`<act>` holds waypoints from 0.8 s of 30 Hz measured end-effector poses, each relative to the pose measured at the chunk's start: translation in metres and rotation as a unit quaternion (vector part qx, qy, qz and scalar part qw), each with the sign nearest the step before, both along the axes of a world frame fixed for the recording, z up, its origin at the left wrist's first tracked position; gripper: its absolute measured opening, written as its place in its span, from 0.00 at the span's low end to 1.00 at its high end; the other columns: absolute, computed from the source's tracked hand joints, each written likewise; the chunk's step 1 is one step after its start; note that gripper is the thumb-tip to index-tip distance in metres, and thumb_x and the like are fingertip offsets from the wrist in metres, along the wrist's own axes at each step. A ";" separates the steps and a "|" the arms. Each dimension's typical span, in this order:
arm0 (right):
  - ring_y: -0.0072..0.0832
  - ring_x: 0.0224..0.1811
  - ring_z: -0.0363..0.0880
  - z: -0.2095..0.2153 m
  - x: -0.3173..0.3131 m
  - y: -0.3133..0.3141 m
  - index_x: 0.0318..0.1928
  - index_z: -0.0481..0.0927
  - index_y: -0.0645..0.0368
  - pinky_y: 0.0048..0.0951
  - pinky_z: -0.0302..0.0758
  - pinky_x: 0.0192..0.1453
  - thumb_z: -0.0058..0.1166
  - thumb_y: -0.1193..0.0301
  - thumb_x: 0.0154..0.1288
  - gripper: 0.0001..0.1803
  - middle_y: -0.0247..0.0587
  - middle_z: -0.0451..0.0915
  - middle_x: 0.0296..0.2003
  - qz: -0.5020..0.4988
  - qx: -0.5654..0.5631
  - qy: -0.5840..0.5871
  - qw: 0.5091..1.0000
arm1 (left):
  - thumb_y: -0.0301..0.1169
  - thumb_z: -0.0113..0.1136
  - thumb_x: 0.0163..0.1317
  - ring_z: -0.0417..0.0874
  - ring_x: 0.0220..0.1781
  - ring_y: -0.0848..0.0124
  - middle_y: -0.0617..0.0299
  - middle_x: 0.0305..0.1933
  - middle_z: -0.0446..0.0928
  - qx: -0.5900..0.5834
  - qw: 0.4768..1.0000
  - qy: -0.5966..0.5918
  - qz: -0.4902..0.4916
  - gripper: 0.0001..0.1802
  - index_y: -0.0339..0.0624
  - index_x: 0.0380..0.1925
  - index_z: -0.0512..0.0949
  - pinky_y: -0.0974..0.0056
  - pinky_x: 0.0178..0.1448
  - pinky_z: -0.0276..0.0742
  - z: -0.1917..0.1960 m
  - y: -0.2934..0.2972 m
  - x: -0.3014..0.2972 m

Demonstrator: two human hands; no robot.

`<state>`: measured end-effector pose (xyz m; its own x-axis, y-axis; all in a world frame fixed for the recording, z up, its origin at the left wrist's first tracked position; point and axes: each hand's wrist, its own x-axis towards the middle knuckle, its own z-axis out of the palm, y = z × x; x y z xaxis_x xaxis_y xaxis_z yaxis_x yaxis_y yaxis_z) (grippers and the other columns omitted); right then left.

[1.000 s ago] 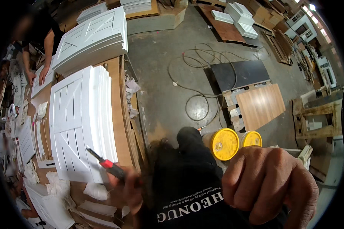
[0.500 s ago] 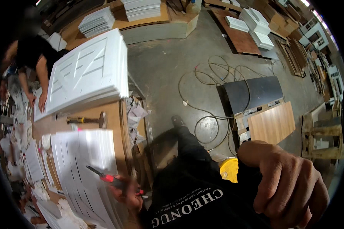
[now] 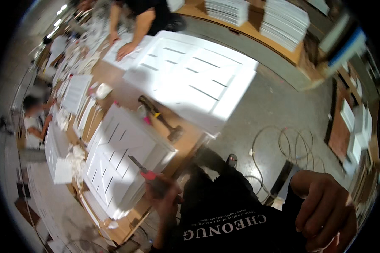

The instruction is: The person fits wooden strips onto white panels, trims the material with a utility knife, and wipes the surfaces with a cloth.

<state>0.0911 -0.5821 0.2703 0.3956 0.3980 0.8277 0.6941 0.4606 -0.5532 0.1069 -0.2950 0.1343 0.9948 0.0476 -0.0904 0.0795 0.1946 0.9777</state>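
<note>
My left hand (image 3: 168, 203) is wrapped round a utility knife (image 3: 147, 173) with a red and dark handle. Its blade sticks out, pointing up and to the left, over the edge of a stack of white slotted panels (image 3: 109, 160). My right hand (image 3: 327, 211) is raised at the lower right with its fingers curled in. Whatever may be inside that fist is hidden. Beyond the panels, a hammer (image 3: 162, 120) with a dark and yellow handle lies on the wooden bench (image 3: 188, 135).
A larger stack of white panels (image 3: 202, 71) lies farther along the bench, with a co-worker's hand (image 3: 126, 50) on a panel beside it. Another person (image 3: 38, 122) is at the far left. A looped hose (image 3: 257, 162) lies on the floor. White stacks (image 3: 285, 25) stand at the back.
My view has swung left, so the bench and panels appear farther right. The knife stays in my left hand, its blade now angled more upward. My right hand is still curled.
</note>
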 end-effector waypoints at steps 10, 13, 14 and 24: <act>0.16 0.14 0.63 0.021 0.072 0.137 0.34 0.80 0.45 0.18 0.64 0.23 0.47 0.68 0.64 0.07 0.26 0.68 0.21 0.218 -0.103 -0.079 0.967 | 0.27 0.61 0.50 0.76 0.23 0.72 0.57 0.27 0.74 -0.021 0.981 -0.061 0.183 0.25 0.37 0.48 0.65 0.71 0.25 0.75 -0.010 0.129 -0.023; 0.20 0.16 0.65 0.022 0.084 0.191 0.35 0.79 0.52 0.23 0.61 0.21 0.52 0.60 0.62 0.10 0.27 0.67 0.19 0.319 -0.179 -0.083 0.927 | 0.25 0.59 0.50 0.76 0.22 0.72 0.58 0.27 0.74 -0.005 0.971 -0.061 0.233 0.25 0.36 0.49 0.64 0.71 0.22 0.75 -0.019 0.170 -0.040; 0.21 0.17 0.66 0.020 0.087 0.208 0.35 0.79 0.53 0.24 0.60 0.21 0.53 0.58 0.62 0.12 0.28 0.67 0.19 0.345 -0.209 -0.087 0.911 | 0.25 0.58 0.51 0.76 0.22 0.72 0.58 0.27 0.74 -0.003 0.968 -0.058 0.245 0.25 0.36 0.49 0.64 0.71 0.22 0.75 -0.021 0.182 -0.045; 0.39 0.44 0.78 -0.031 0.152 0.312 0.52 0.72 0.61 0.39 0.74 0.46 0.61 0.53 0.55 0.30 0.46 0.78 0.43 0.016 -0.647 -0.103 0.755 | 0.21 0.58 0.50 0.74 0.20 0.71 0.57 0.26 0.73 -0.061 0.907 -0.139 0.392 0.25 0.33 0.49 0.63 0.70 0.24 0.72 -0.043 0.257 -0.073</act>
<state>0.2435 -0.2703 0.2394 0.2847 0.9331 -0.2199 0.8273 -0.3550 -0.4354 0.0335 -0.0378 0.0912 0.6441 0.7575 0.1066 -0.3773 0.1933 0.9057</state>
